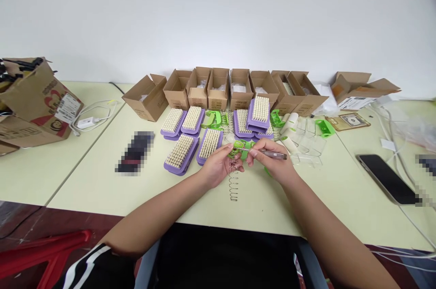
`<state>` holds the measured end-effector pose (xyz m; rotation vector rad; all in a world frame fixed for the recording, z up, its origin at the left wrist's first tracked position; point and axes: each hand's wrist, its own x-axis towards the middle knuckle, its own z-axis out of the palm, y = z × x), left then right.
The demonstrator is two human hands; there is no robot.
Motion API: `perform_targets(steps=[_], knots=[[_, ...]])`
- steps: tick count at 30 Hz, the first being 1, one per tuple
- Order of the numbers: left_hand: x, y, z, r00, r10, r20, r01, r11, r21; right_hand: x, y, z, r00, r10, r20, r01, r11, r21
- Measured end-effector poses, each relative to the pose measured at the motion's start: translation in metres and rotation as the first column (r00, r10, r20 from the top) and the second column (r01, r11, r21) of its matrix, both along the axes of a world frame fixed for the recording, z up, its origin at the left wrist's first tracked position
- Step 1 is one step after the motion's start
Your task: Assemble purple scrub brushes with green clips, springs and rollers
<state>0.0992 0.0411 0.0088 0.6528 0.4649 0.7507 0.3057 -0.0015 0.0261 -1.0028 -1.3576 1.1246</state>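
My left hand (220,166) grips a green plastic part (240,147) at the middle of the table. A metal coil spring (233,184) runs down from that part to the tabletop. My right hand (272,161) pinches a small screwdriver (272,154) with a translucent brown handle, and its metal shaft reaches across to the green part. Just left of my hands lie purple brushes with cream bristles, the nearest (209,146) a short way from my left hand. Another purple brush (259,112) rests on top of others behind my right hand.
Open cardboard boxes (218,89) stand in a row along the back. Right of my hands lie clear plastic pieces (306,143), white rollers (289,125) and green clips (324,128). A black phone (386,179) lies at right. A pixelated object (135,152) lies at left, near a white charger (85,123).
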Motion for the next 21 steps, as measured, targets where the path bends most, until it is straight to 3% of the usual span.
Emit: perform_targets(steps=[6, 11, 18, 21], knots=[[-0.0027, 0.0032, -0.0016, 1.000, 0.014, 0.010, -0.013, 0.997, -0.073, -0.0051, -0.0033, 0.0035, 0.999, -0.012, 0.032, 0.011, 1.000, 0.021], [-0.0026, 0.0043, -0.0016, 1.000, 0.024, 0.007, -0.023, 0.997, -0.072, -0.0058, -0.0061, 0.0027, 0.987, -0.053, 0.151, 0.037, 0.993, 0.109], [-0.0043, 0.0063, 0.0054, 0.999, 0.049, 0.016, -0.048, 0.995, -0.092, -0.0039, -0.0030, 0.0001, 0.962, -0.013, 0.273, -0.044, 0.979, 0.199], [-0.0044, 0.0058, 0.0071, 0.999, 0.047, 0.024, -0.045, 0.995, -0.085, -0.0037, -0.0030, 0.0001, 0.958, -0.038, 0.284, -0.024, 0.977, 0.210]])
